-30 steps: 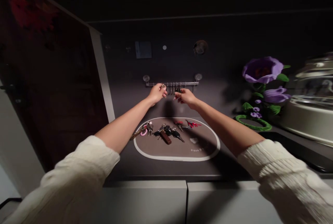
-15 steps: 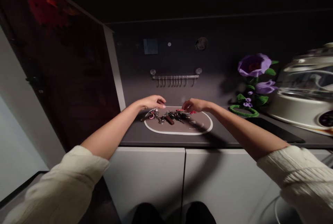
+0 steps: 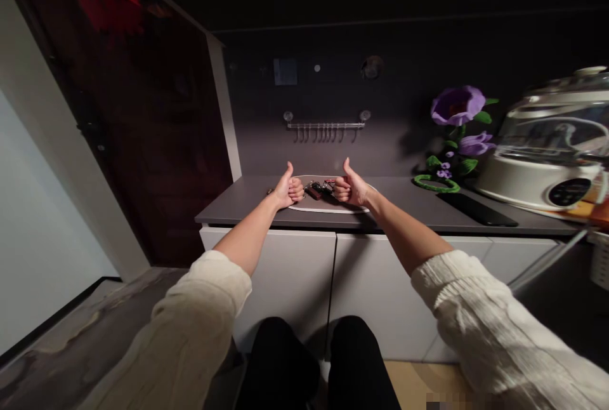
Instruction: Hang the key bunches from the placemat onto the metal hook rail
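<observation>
Both of my hands hang above the counter with thumbs raised and the other fingers curled in. My left hand (image 3: 289,188) is in a fist over the left part of an oval mat (image 3: 328,210) and holds nothing. Over the mat's right part, my right hand (image 3: 351,185) makes the same empty fist. Between the two, a dark pile of keys (image 3: 325,190) lies on the mat, with a brown block-shaped piece (image 3: 314,193) among them. My hands hide both ends of the mat and part of the pile.
A clear rail (image 3: 326,125) with several hooks is fixed to the back wall. To the right stand purple flowers (image 3: 457,106) with a green ring base, a flat black slab (image 3: 476,209) and a cream appliance (image 3: 518,178). White cabinet doors (image 3: 271,277) are below the counter (image 3: 228,204).
My hands have left the keys and closed into fists with thumbs up, lifted nearer to me. The view has shifted, so more of the floor and my legs show.
</observation>
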`<state>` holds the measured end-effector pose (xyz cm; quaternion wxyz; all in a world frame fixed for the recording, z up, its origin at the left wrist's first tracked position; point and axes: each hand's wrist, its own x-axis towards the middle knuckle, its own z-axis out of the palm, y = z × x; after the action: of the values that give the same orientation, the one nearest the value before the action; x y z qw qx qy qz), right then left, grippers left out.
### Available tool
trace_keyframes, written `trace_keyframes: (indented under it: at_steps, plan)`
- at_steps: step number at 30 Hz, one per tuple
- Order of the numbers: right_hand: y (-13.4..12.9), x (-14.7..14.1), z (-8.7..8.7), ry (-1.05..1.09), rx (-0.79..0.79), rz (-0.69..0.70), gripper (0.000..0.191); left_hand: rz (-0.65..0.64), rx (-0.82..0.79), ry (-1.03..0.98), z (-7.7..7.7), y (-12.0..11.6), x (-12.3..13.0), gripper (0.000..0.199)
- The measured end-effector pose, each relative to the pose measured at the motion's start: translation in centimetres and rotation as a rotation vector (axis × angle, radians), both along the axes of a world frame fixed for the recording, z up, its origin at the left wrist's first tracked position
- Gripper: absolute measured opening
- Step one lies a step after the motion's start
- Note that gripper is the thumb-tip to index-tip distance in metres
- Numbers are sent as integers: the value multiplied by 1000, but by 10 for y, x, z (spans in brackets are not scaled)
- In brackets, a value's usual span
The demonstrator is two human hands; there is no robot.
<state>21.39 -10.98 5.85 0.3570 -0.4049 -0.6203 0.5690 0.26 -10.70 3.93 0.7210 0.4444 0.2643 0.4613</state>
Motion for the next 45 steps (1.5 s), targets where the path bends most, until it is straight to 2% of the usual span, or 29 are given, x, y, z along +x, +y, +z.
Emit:
trace_keyframes:
  at_steps: [4,8,11,14,19,23,28,32,36,40,45]
  plan:
    - [1,8,-23,213,-50,48,63,-18,49,-29,-19,5,-1,63]
    - [7,13,-31,403,-78,178,64,-19,86,-42,-22,9,0,65]
    - [9,14,-33,469,-114,228,64,-27,94,-48,-21,10,0,65]
    - [10,13,-32,505,-145,222,64,-34,100,-47,-21,10,-1,65]
    - [13,13,-30,443,-184,215,64,-68,98,17,-17,10,-1,66]
    - [17,10,-23,407,-146,175,64,-49,113,102,-12,15,-1,65]
    - [28,-4,-3,342,-13,64,61,136,272,240,2,28,-3,58]
    - [42,-23,11,274,154,-70,54,380,481,455,14,43,-7,40]
    - [61,-41,12,189,297,-191,34,644,664,710,21,64,-13,24]
    - [79,-56,4,105,386,-252,19,784,711,861,17,84,-20,17]
    - [97,-67,-5,-11,442,-249,12,823,679,884,-1,99,-24,11]
